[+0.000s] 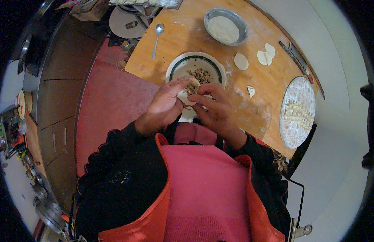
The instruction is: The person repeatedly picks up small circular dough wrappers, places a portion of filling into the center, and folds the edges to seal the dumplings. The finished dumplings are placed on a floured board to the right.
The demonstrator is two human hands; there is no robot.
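In my left hand lies a round dough wrapper with a heap of minced filling on it. My right hand meets the wrapper from the other side, its thumb and fingertips at the right edge. The wrapper is still spread, so the filling shows. Both hands are over the near rim of a white bowl with a dark green band. More chopped filling sits inside that bowl, partly covered by my hands.
A metal bowl of flour stands at the table's far side. Nearby lie a spoon, a loose wrapper, overlapping wrappers, a dough scrap and a knife. At right, a floured round tray holds several small dough pieces.
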